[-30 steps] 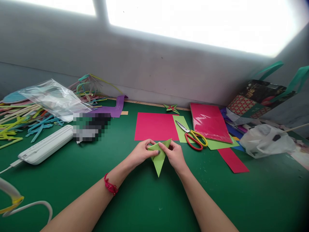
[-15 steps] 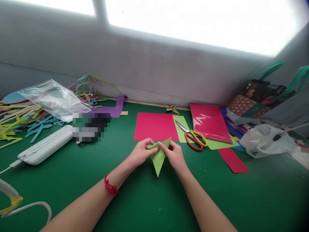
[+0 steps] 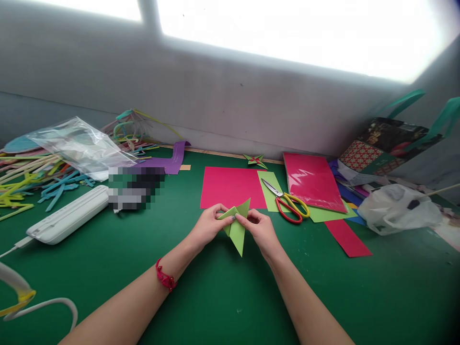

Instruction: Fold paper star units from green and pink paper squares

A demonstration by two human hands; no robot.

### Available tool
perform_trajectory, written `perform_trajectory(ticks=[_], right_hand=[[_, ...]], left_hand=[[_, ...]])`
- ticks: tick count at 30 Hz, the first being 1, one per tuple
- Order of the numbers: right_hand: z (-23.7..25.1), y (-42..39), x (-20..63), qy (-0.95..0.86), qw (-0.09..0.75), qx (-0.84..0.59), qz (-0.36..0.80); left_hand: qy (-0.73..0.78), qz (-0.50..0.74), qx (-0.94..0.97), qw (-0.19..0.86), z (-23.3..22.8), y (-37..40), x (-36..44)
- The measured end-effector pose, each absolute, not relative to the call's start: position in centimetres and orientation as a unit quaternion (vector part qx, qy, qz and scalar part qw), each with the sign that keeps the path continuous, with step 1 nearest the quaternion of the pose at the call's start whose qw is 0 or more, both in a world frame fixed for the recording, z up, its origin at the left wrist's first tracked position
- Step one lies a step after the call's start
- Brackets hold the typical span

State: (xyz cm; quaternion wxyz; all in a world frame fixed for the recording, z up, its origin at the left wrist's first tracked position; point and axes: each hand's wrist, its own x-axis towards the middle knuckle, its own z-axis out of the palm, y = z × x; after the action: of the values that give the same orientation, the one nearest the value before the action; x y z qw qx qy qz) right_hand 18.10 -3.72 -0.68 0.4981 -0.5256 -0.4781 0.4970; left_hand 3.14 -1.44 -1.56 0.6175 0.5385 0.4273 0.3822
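Observation:
A folded light-green paper piece [image 3: 237,231], shaped like a long triangle with its point toward me, is held just above the green table [image 3: 215,297]. My left hand [image 3: 206,227] pinches its upper left edge, and a red cord is tied round that wrist. My right hand [image 3: 260,231] grips the upper right edge, thumb and fingers pressed on the fold. Both hands meet at the top of the paper.
Behind the hands lie a pink sheet [image 3: 232,188], a green sheet with red-and-yellow scissors [image 3: 289,203], a wrapped pink pack [image 3: 312,181] and a small folded star [image 3: 256,160]. Left: white device [image 3: 68,220], coloured strips [image 3: 32,182], clear bag [image 3: 79,146]. Right: plastic bag [image 3: 397,208], patterned tote [image 3: 384,146].
The green piece has been lifted and turned slightly; its lower tip now sits higher and further right, and the upper corner stands up more.

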Motion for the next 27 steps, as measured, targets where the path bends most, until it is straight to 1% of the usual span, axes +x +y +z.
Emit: perform_trajectory(ticks=[4, 10, 17, 27], right_hand=[[-0.3, -4.0, 17.6, -0.469, 0.513, -0.534, 0.482], [-1.1, -3.8, 17.7, -0.477, 0.545, -0.533, 0.437], [-2.0, -3.7, 17.6, -0.448, 0.583, -0.517, 0.438], [-2.6, -3.8, 17.2, -0.42, 0.597, -0.516, 0.449]], left_hand=[[0.41, 0.383, 0.535, 0.632, -1.5, -1.4, 3.2], [0.379, 0.399, 0.529, 0.646, -1.4, -1.6, 3.4], [0.365, 0.426, 0.512, 0.651, -1.8, -1.8, 3.9], [0.363, 0.426, 0.511, 0.653, -1.8, -1.6, 3.7]])
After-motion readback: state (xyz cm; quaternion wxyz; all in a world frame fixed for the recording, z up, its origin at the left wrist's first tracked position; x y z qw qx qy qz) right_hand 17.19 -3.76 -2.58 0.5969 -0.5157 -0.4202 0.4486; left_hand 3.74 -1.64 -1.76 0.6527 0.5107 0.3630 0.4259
